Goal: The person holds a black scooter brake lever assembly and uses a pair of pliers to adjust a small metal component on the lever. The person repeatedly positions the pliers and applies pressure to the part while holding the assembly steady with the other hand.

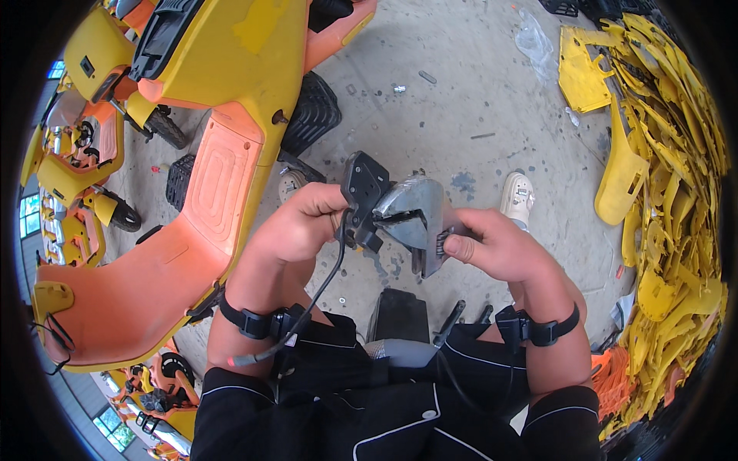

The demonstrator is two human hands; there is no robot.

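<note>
My left hand (304,223) is closed around a black bracket-like part (363,184) with screw holes. A black cable (332,269) hangs from this part past my left forearm and ends in a reddish tip. Against the bracket's right side sits a grey wedge-shaped metal piece (411,201) with a dark, jagged gap in it; I cannot tell whether the two are joined. My right hand (492,244) grips the grey metal piece at its right edge, thumb in front. Both hands are raised over the floor in front of my lap.
At left stands a yellow scooter body (207,54) with an orange footboard (223,165), more scooters behind. A black crate (314,111) sits beside it. Yellow plastic panels (676,161) pile up at right. A clear plastic bag (534,42) and small scraps lie on the concrete floor (461,100).
</note>
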